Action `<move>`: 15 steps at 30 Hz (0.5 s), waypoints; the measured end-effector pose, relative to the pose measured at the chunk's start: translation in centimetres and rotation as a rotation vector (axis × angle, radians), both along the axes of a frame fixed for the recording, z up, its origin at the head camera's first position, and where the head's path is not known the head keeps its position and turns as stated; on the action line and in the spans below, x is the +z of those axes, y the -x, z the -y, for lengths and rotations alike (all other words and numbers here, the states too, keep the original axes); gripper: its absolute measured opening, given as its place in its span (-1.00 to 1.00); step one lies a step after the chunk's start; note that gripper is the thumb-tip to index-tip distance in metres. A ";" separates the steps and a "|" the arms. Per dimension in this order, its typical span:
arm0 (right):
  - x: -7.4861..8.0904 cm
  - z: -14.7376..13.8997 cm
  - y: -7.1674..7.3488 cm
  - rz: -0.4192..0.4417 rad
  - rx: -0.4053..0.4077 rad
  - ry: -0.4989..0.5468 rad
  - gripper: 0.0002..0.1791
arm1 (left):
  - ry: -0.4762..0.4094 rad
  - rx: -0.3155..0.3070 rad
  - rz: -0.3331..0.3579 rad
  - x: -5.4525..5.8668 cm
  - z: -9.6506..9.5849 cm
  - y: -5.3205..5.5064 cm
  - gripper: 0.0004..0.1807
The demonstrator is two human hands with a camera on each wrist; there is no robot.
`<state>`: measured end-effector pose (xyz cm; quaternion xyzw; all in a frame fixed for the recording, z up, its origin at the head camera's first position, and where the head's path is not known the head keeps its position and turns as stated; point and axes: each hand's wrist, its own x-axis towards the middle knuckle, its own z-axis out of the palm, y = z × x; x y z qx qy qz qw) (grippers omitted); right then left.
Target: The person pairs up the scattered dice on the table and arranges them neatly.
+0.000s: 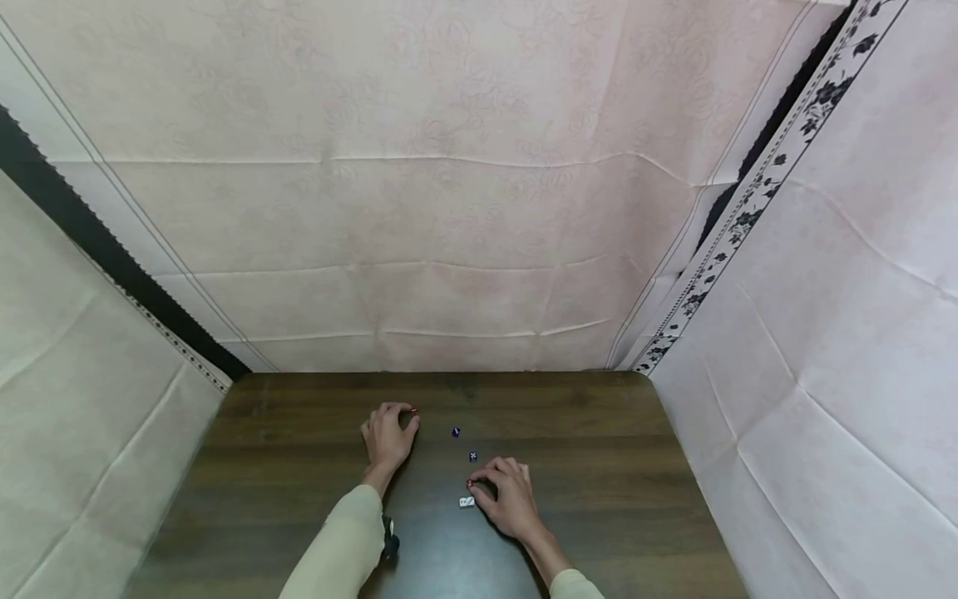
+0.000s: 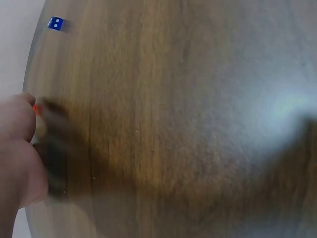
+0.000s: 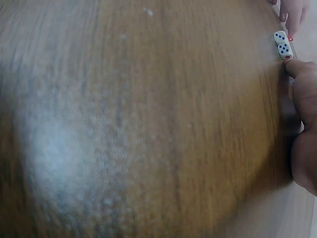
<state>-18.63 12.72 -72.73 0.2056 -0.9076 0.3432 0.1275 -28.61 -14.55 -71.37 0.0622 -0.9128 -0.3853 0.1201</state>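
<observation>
Your left hand (image 1: 392,433) is over the far half of the wooden tabletop (image 1: 299,499), its index finger and thumb curved to a pinch on a small red die (image 1: 414,409) at their tips. The left wrist view gives the same grip from the side, with only a bit of red visible between the fingertips

Your right hand (image 1: 512,499) is nearer to you and further right, fingers bent, with a second red die (image 1: 470,483) at the tip of its index finger. You have the thumb curved in toward that die, but you cannot tell from these views whether it closes on it

Just beside that die, on your side of it, two white dice (image 1: 463,502) lie against each other on the table; the right wrist view shows blue pips on them. Your right thumb tip is right next to the pair, and whether it touches cannot be told

Between your hands lie two blue dice with white pips, apart from each other: the farther blue die (image 1: 456,432) is closer to the table's back edge, the nearer blue die (image 1: 473,457) just beyond your right fingertips. You wear pale sleeves (image 1: 340,541), and a dark band (image 1: 391,537) shows by your left wrist
</observation>
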 end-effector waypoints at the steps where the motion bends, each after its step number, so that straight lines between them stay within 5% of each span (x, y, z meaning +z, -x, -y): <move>1: 0.0 0.0 0.0 0.001 -0.002 -0.002 -0.84 | 0.000 0.003 0.004 -0.1 0.0 0.1 -0.67; 15: -0.2 0.0 0.1 -0.033 0.006 -0.002 -0.84 | 0.022 0.026 -0.039 -0.7 -0.2 0.6 -0.76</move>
